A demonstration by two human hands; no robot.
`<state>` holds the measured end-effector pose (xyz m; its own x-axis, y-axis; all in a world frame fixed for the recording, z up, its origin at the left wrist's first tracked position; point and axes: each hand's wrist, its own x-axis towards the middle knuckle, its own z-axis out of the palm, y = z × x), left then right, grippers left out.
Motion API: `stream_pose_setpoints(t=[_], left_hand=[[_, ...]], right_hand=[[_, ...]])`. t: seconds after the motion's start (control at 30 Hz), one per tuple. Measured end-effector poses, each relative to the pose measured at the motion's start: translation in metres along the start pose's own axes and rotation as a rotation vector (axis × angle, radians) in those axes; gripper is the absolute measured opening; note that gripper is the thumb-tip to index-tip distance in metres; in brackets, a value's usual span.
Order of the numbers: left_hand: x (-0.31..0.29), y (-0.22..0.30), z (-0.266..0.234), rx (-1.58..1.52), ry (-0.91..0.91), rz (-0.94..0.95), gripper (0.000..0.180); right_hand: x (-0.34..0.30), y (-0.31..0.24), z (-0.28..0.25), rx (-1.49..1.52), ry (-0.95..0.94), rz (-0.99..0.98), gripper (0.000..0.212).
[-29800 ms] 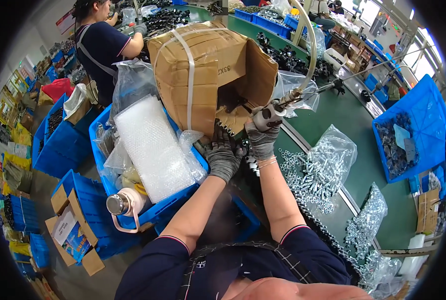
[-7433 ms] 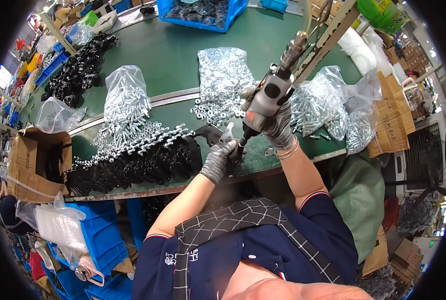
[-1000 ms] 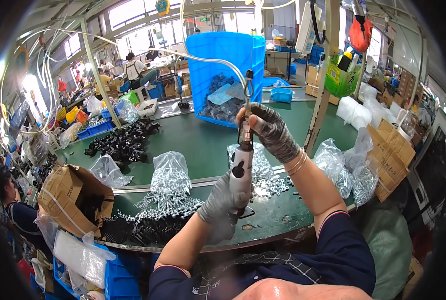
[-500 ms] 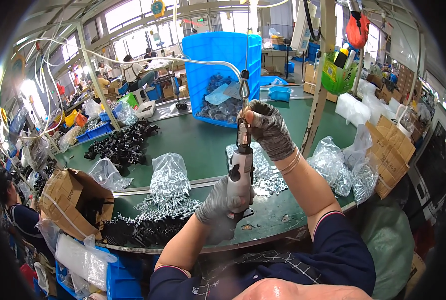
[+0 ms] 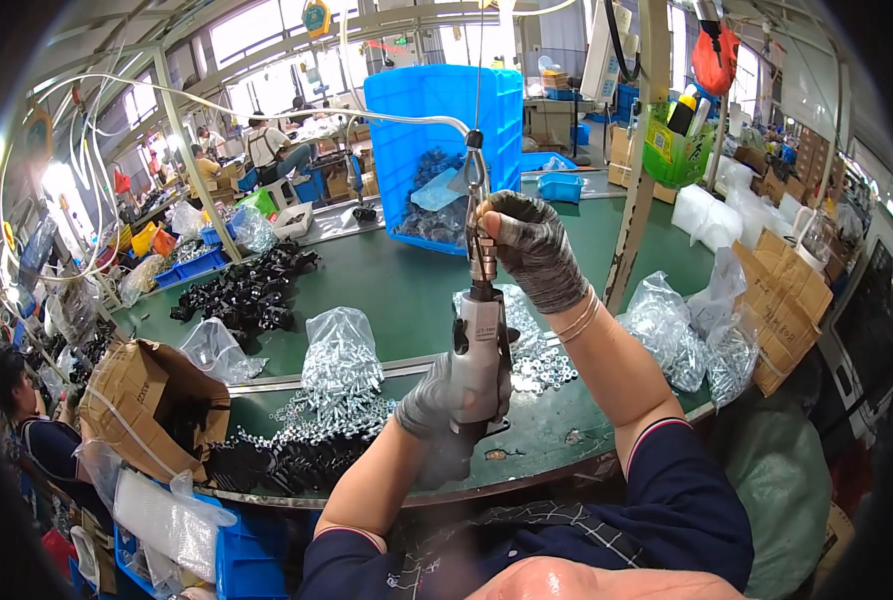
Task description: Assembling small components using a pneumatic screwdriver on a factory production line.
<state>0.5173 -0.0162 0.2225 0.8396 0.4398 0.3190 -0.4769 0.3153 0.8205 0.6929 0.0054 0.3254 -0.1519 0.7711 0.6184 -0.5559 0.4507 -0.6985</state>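
Note:
A grey pneumatic screwdriver (image 5: pixel 480 335) hangs upright over the front of the bench from a metal hook (image 5: pixel 476 168) and a cable. My left hand (image 5: pixel 435 402), in a grey glove, is wrapped round its lower body. At the top, my gloved right hand (image 5: pixel 537 250) is closed, with thumb and fingers pinching at the hook and metal fitting; the bare fingertips partly hide the joint. Left of the tool lie a heap of silvery screws (image 5: pixel 339 395) and a row of black parts (image 5: pixel 287 462). Behind it, metal nuts (image 5: pixel 545 368) are spread about.
A large blue bin (image 5: pixel 445 100) with bagged parts stands at the back. An open cardboard box (image 5: pixel 132 400) is at the left edge, near a pile of black parts (image 5: pixel 252 290). Bags of screws (image 5: pixel 664 335) lie right of a metal post (image 5: pixel 635 200). Another person (image 5: pixel 52 440) is at far left.
The screwdriver's top and the hook have shifted slightly left and turned a little. My right hand has moved left with them, while my left hand keeps its grip.

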Motion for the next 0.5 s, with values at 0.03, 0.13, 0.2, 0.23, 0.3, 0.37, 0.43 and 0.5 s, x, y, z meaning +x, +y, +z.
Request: stream_pose_setpoints(t=[0.03, 0.13, 0.2, 0.23, 0.3, 0.37, 0.43, 0.5], left_hand=[[0.001, -0.003, -0.004, 0.052, 0.031, 0.025, 0.090], [0.008, -0.018, -0.010, 0.193, 0.189, 0.068, 0.090], [0.013, -0.028, -0.006, 0.384, 0.423, 0.110, 0.088], [0.014, -0.036, -0.011, 0.380, 0.427, 0.100, 0.088], [0.021, -0.065, -0.041, 0.316, 0.320, 0.085, 0.072], [0.027, -0.099, -0.079, 0.262, 0.272, 0.063, 0.065], [0.036, -0.137, -0.126, -0.280, 0.438, -0.232, 0.060], [0.033, -0.150, -0.119, -0.574, 0.509, -0.404, 0.058]], right_hand=[[-0.001, 0.002, -0.003, -0.041, 0.045, 0.011, 0.024], [-0.011, 0.021, -0.027, -0.116, 0.145, 0.046, 0.034], [-0.047, 0.039, -0.052, -0.309, 0.153, -0.057, 0.047], [-0.064, 0.052, -0.060, -0.404, 0.157, -0.107, 0.054], [-0.099, 0.082, -0.066, -0.367, 0.106, 0.028, 0.053], [-0.120, 0.104, -0.079, -0.326, 0.068, 0.170, 0.052], [-0.133, 0.130, -0.089, -0.429, 0.112, 0.249, 0.054], [-0.145, 0.131, -0.099, -0.482, 0.160, 0.306, 0.054]])
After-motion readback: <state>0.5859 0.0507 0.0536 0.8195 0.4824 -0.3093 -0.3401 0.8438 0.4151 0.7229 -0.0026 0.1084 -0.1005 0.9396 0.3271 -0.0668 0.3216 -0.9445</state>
